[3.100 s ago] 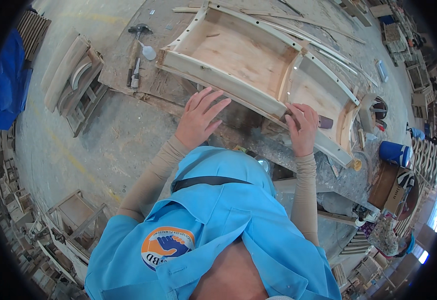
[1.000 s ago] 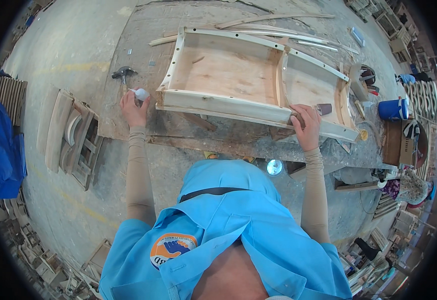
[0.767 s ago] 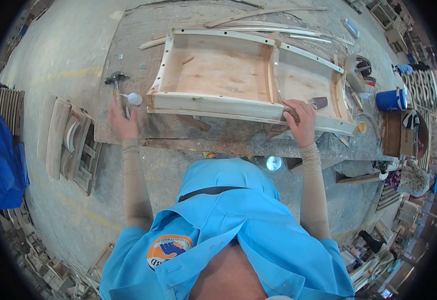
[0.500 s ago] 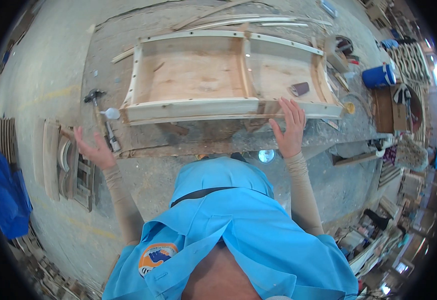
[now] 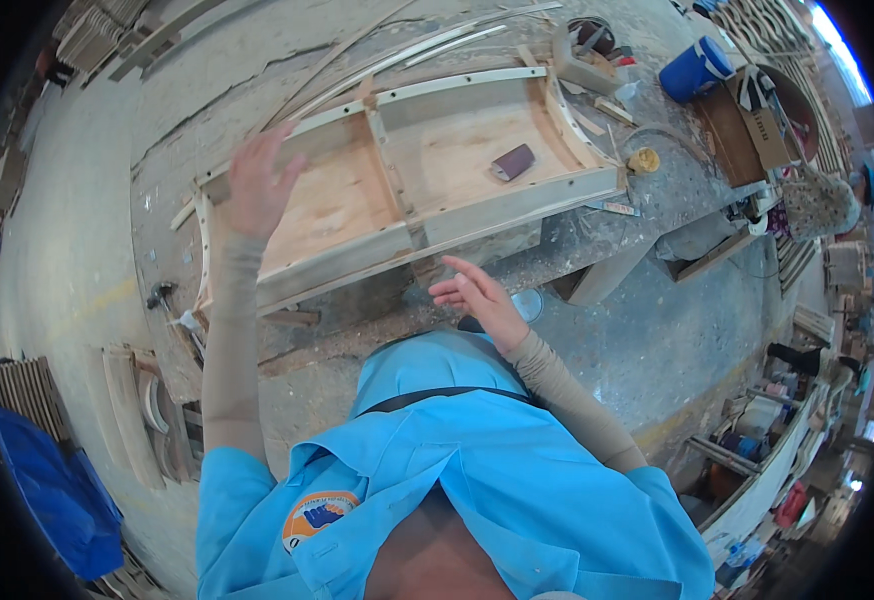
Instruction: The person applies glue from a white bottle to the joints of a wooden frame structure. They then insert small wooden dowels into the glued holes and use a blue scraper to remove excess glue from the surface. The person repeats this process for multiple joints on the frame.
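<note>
A wooden frame (image 5: 497, 196) with curved ends, a plywood base and a middle crosspiece lies on the workbench. My left hand (image 5: 261, 185), slightly blurred, hovers over its left compartment, fingers apart and holding nothing. In front of the frame's near rail, my right hand (image 5: 482, 302) is held in the air, its fingers partly spread and nothing in them. A rolled piece of brown sandpaper (image 5: 513, 162) rests on the base in the right compartment. Partly hidden behind my left forearm, a hammer (image 5: 163, 297) lies at the frame's left end.
Long wood strips (image 5: 427, 45) lie along the bench's far side. A yellow tub (image 5: 644, 160) stands right of the frame, with a blue cooler jug (image 5: 697, 70) and a cardboard box (image 5: 765, 135) beyond. Curved wooden parts (image 5: 137, 410) stand on the floor at left.
My left hand has moved up and right, over the frame. My right hand has left the near rail and dropped toward my body. The view has turned, so the frame now appears tilted.
</note>
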{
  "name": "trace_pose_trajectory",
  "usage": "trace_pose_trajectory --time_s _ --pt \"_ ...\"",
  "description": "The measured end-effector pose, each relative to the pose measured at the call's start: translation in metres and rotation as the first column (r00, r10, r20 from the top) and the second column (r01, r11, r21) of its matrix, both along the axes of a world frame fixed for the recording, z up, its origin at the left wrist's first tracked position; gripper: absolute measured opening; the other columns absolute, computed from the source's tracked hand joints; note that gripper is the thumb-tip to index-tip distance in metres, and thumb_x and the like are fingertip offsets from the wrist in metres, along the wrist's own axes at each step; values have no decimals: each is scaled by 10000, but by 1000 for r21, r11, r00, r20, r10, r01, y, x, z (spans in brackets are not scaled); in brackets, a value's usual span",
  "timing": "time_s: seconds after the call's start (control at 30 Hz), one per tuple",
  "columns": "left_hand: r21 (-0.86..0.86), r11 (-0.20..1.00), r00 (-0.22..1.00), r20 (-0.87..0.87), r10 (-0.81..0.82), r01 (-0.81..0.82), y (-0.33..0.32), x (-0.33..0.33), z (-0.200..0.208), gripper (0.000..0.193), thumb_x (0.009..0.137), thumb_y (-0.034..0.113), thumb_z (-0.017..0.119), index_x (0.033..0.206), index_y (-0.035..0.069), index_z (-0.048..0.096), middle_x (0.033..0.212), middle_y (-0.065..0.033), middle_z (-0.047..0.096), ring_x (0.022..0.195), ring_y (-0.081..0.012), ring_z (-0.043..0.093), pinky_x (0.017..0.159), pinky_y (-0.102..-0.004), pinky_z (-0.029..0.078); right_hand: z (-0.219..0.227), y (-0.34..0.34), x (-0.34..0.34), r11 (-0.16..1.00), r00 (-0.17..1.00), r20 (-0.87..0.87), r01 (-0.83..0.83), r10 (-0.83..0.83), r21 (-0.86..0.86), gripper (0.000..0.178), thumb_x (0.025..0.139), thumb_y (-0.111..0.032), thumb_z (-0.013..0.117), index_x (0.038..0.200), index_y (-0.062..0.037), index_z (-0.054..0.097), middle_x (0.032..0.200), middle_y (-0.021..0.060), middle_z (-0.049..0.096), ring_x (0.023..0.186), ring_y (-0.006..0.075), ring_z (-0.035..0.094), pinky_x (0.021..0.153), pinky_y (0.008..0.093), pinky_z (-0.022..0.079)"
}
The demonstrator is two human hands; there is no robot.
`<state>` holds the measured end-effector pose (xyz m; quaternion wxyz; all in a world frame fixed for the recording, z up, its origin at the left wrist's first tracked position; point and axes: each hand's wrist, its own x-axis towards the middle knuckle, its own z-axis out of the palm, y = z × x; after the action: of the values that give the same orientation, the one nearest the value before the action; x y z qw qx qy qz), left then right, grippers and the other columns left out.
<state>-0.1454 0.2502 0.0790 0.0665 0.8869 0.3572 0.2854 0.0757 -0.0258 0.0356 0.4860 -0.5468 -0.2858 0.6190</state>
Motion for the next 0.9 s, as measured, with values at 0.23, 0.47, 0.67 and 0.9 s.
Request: trace_pose_trajectory --time_s 0.23,0.47,0.67,0.9 --pt "-118 992 919 -385 -88 45 78 76 -40 549 823 335 650 1330 195 490 1253 -51 558 1213 -237 488 1040 -427 321 -25 -5 33 992 993 117 2 -17 128 405 968 -161 507 1343 -20 449 1101 104 620 919 154 608 828 279 481" --pt "-228 971 828 -556 -72 -68 105 94 -66 556 801 303 691 1309 178 503 1221 -91 563 1187 -275 503 1005 -424 378 -15 -15 97 945 591 740 143 -321 295 404 871 -109 595 1237 14 476 1120 179 511 1036 295 538 904 349 438" --pt "-201 980 911 -405 -77 -6 119 76 -105 511 796 179 681 1274 143 505 1146 -124 571 1097 -326 537 923 -419 453 -46 -14 129 982 667 722 143 -185 120 541 863 -163 627 1300 52 391 1218 248 453 1124 395 468 976 409 393" --pt "-217 975 915 -402 -39 -54 119 80 -106 430 792 116 666 1204 110 543 1082 -142 584 1035 -339 556 894 -420 449 -40 10 137 995 736 676 -36 -37 93 567 846 -247 669 1280 43 447 1276 288 469 1171 440 458 969 440 399"
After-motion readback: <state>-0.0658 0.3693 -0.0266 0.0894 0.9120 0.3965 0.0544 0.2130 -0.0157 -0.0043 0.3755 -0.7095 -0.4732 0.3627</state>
